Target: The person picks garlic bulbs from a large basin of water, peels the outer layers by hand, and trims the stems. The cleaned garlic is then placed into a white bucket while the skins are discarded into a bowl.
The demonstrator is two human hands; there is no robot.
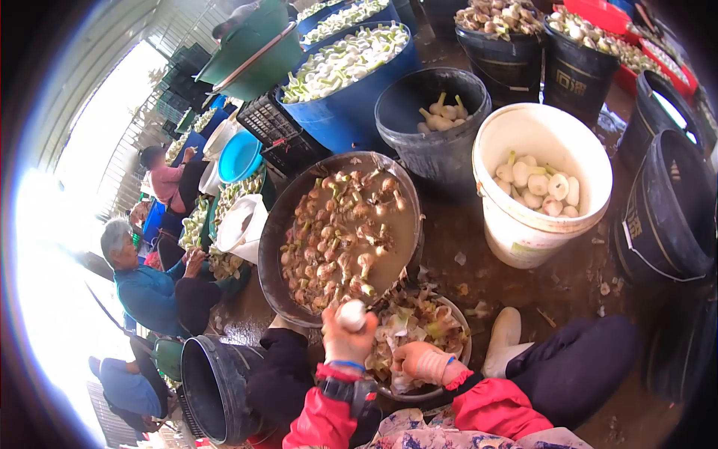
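My left hand (345, 340) is wrapped round a white garlic bulb (351, 315), its pale top showing above the fingers. Lower and to the right, my right hand (423, 362) has its fingers curled over a basin of peelings; whatever they hold is hidden. Papery garlic skins (419, 329) heap up in that basin (465, 346) between my legs. Just beyond it stands a wide dark tub (263, 247) of murky water, crowded with brown, unpeeled garlic bulbs (318, 247).
A white bucket (499, 232) with clean bulbs stands ahead right, beside a black bucket (396, 142) holding several more. Blue barrels (351, 105) of white garlic are behind. An empty black bucket (202, 396) lies left, near a co-worker in teal (149, 303). Scraps litter the wet floor.
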